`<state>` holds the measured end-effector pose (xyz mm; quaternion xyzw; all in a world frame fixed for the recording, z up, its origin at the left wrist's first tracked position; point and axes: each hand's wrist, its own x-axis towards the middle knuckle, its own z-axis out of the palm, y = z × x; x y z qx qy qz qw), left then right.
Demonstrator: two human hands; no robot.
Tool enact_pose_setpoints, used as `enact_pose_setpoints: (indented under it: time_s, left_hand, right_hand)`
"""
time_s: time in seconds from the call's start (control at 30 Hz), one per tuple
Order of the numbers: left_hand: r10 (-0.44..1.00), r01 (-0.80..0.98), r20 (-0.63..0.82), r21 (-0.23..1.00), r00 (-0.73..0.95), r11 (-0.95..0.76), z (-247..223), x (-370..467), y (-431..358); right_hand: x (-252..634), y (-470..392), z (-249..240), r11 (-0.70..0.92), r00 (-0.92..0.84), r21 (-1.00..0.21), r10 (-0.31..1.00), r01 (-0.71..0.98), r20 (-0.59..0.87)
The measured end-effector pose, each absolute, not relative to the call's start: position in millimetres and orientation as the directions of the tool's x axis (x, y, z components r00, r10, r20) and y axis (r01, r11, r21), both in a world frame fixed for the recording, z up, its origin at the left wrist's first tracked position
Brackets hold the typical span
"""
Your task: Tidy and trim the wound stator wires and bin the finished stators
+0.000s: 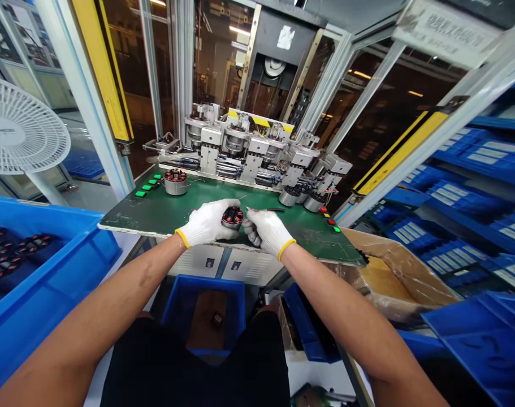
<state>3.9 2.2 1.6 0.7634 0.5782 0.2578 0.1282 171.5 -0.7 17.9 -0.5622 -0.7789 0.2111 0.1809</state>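
My left hand (212, 221), in a white glove with a yellow cuff, is wrapped round a metal stator (232, 217) with copper-red windings, held above the front edge of the green bench (147, 212). Just to its right, my right hand (268, 230), also gloved, has its fingers pressed together near thin wire at the stator's side; what they pinch is too small to make out. Another stator (176, 182) stands upright on the bench at the left, with a wire trailing right. A dark-handled tool (276, 210) lies behind my right hand.
A winding machine (249, 150) lines the bench's back, with stators at its right end. Green buttons (141, 194) sit at the left. Blue bins stand left (83, 243) and below (237, 288). A cardboard box (393, 249) is at the right, a fan (24, 127) far left.
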Motion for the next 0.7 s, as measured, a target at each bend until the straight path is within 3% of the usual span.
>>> enact_pose_setpoints:
  time_s: [0.07, 0.13, 0.2, 0.27, 0.3, 0.33, 0.37, 0.47, 0.53, 0.57, 0.63, 0.7]
  left_hand:
    - [0.949, 0.817, 0.246, 0.494, 0.197, -0.298, 1, 4, 2]
    - [0.949, 0.814, 0.243, 0.498, 0.200, -0.299, 0, 3, 2]
    - [0.945, 0.799, 0.247, 0.511, 0.216, -0.316, -2, 0, 4]
    - [0.930, 0.763, 0.263, 0.536, 0.257, -0.362, -4, -4, 8]
    - [0.920, 0.739, 0.270, 0.550, 0.283, -0.389, -4, -6, 11]
    - [0.910, 0.714, 0.273, 0.565, 0.312, -0.415, -4, -9, 13]
    - [0.898, 0.687, 0.271, 0.579, 0.346, -0.439, -4, -12, 16]
    - [0.867, 0.611, 0.241, 0.629, 0.436, -0.482, -1, -18, 22]
    - [0.851, 0.579, 0.233, 0.647, 0.470, -0.497, 1, -19, 23]
    - [0.849, 0.572, 0.232, 0.652, 0.476, -0.498, 2, -20, 23]
    - [0.848, 0.565, 0.223, 0.661, 0.480, -0.494, 4, -19, 22]
    - [0.853, 0.563, 0.208, 0.673, 0.478, -0.480, 5, -19, 22]
  right_hand:
    - [171, -10, 5, 0.269, -0.321, -0.615, 0.947, 0.741, 0.028]
    - [173, -27, -2, 0.351, -0.346, -0.627, 0.928, 0.695, 0.136]
    - [173, -42, -4, 0.461, -0.360, -0.443, 0.885, 0.769, 0.296]
    - [171, -48, -3, 0.427, -0.344, -0.186, 0.868, 0.885, 0.358]
    - [169, -49, -3, 0.372, -0.310, -0.123, 0.883, 0.920, 0.352]
    - [168, -48, -5, 0.327, -0.264, -0.144, 0.903, 0.934, 0.338]
    - [166, -46, -8, 0.313, -0.227, -0.273, 0.925, 0.909, 0.304]
    - [161, -42, -23, 0.294, -0.279, -0.791, 0.946, 0.536, 0.163]
    - [156, -41, -37, 0.153, -0.401, -0.975, 0.913, 0.161, 0.077]
    - [152, -41, -45, 0.048, -0.454, -0.999, 0.890, -0.018, 0.051]
    - [143, -42, -60, -0.163, -0.506, -0.921, 0.861, -0.354, 0.042]
    - [135, -45, -72, -0.245, -0.472, -0.812, 0.881, -0.529, 0.042]
